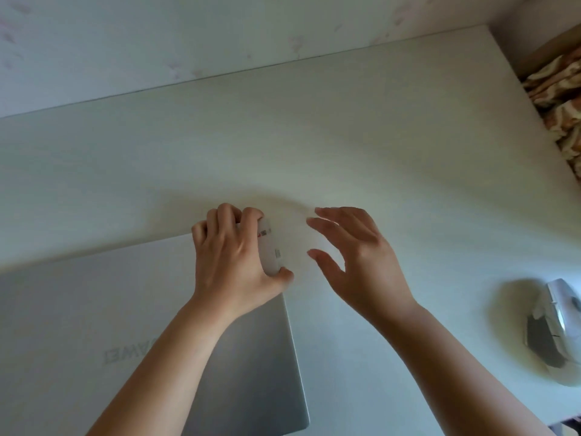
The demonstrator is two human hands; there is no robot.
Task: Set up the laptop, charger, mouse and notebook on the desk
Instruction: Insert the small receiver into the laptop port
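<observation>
A closed silver laptop (94, 325) lies flat on the white desk (314, 136) at the lower left, its logo facing me. My left hand (232, 259) grips a white charger block (270, 247) above the laptop's far right corner. Just right of the charger my right hand (355, 256) hovers with fingers spread, holding nothing. A white and grey mouse (553, 328) sits near the desk's right edge, blurred. No notebook is in view.
The desk backs onto a pale wall (188, 36). Patterned brown and cream fabric (559, 105) lies past the desk's right edge. Bare desk surface stretches beyond the hands and between laptop and mouse.
</observation>
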